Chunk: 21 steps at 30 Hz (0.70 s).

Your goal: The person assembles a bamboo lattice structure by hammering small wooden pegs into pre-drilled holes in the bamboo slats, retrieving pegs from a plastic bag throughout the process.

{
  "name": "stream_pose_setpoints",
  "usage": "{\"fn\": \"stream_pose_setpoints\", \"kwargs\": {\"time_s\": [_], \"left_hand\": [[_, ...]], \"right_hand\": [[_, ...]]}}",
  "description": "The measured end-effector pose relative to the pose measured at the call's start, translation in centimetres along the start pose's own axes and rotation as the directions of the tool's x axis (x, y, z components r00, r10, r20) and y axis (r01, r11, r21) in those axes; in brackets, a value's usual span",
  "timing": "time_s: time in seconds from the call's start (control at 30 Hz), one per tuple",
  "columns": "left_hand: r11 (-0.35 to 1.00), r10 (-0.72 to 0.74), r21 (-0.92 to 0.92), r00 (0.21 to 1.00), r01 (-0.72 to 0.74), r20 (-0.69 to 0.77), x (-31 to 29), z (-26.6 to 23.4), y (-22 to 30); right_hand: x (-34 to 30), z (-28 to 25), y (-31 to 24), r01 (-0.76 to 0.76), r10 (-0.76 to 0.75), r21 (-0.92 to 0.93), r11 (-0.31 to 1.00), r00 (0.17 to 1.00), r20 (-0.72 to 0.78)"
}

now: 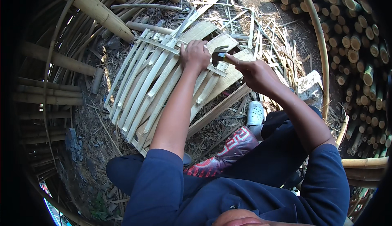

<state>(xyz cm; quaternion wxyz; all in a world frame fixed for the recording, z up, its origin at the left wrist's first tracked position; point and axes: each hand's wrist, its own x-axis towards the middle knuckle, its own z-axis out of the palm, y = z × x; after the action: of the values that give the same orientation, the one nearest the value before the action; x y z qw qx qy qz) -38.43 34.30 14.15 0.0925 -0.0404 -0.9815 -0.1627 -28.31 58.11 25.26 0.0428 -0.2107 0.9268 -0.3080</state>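
Slatted bamboo panel (163,77) lies before us, planks (199,31) under its right side. Our left grip (195,56) rests over its crosspiece (157,45); whether fingers close on anything, we cannot tell. Our right grip (256,74) wraps hammer (217,56), head just beside left grip. Farther out we see split strips (252,27) strewn on ground (96,138), whitish block (310,85) at right, stacked bamboo poles (355,43) beyond.

Slats (163,76) look like raw split bamboo, kinda rough and matt. Hammer head (219,55) is dark metal with a glossy glint. Clog (255,113) looks smooth plastic, shirt (261,199) matt cloth.
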Motion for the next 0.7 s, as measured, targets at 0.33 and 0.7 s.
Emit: {"fn": "stream_pose_setpoints", "kwargs": {"time_s": [0.33,0.7], "left_hand": [[0.996,0.006,0.087,1.000,-0.008,0.021,0.1,0.2,-0.3],[1.000,0.008,0.015,1.000,-0.007,-0.010,0.2,0.5,-0.5]], "right_hand": [[-0.7,1.3,0.1,0.165,-0.171,-0.192,0.967,0.985,-0.013],[-1.1,0.4,-1.6,0.180,-0.190,-0.248,0.952,0.982,-0.016]]}}
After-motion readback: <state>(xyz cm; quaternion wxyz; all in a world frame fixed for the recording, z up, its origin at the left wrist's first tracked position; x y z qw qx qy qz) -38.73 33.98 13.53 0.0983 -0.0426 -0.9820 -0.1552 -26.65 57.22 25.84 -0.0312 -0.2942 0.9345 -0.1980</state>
